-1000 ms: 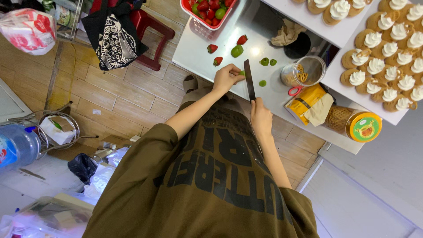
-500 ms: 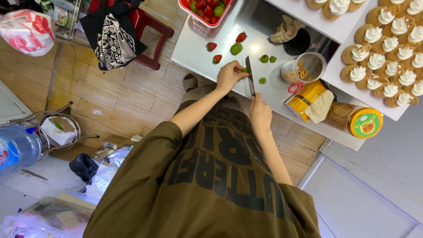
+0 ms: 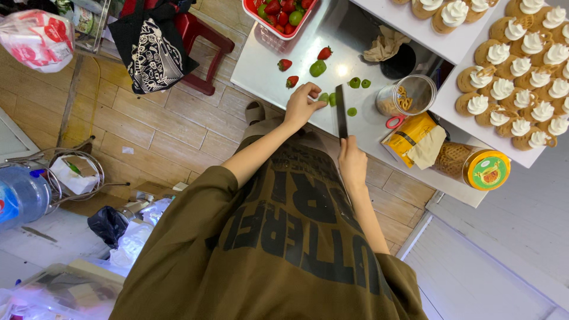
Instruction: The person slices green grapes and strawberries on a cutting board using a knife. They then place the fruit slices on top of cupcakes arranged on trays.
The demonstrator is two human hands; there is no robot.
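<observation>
Left hand (image 3: 303, 102) is pinning a small green fruit (image 3: 324, 98) on the steel table (image 3: 267, 62), fingers curled down onto it. Right hand (image 3: 352, 161) is gripping the handle of a dark-bladed knife (image 3: 341, 111) — fist wrapped tight, blade lying just beside the fruit. Cut green pieces (image 3: 359, 83) are sitting near the blade, with strawberries (image 3: 285, 64) further off. Nearby: a red basket (image 3: 268, 26) of strawberries, a clear jar (image 3: 409, 96) and cream-topped pastries (image 3: 510, 71) on white trays.

wood-plank floor (image 3: 178, 127), red stool (image 3: 204, 41), white worktop (image 3: 267, 65), bright light.
</observation>
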